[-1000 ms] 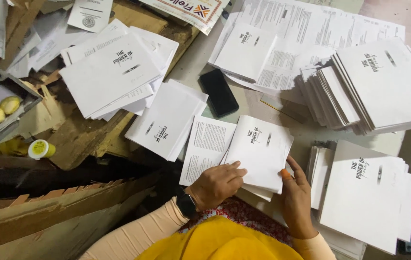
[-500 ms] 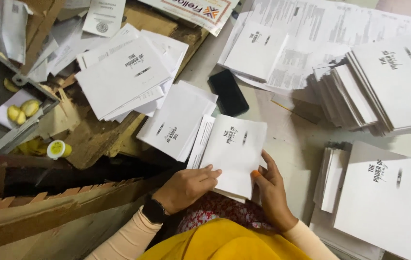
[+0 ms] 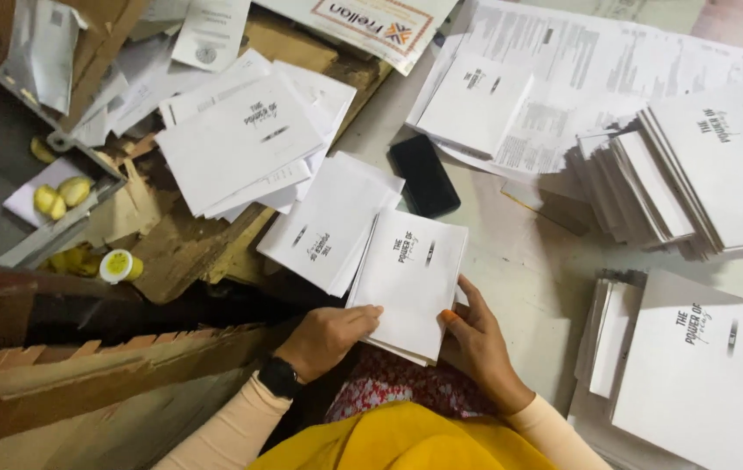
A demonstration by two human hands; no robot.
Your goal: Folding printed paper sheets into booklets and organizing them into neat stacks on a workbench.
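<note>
— What have we got in our hands?

— Our left hand (image 3: 326,338) and right hand (image 3: 476,335) both grip a small stack of white booklets (image 3: 411,280), fingers curled onto its near edges, one hand to each side.

— Where does it sit?

— At the near middle of the table (image 3: 519,278), just in front of our lap. A fanned pile of booklets (image 3: 324,222) touches its left edge, and a black phone (image 3: 424,174) lies just beyond it.

— And farther out?

— Tall stacks of booklets (image 3: 693,174) stand at the far right, another stack (image 3: 693,365) at the near right.
</note>
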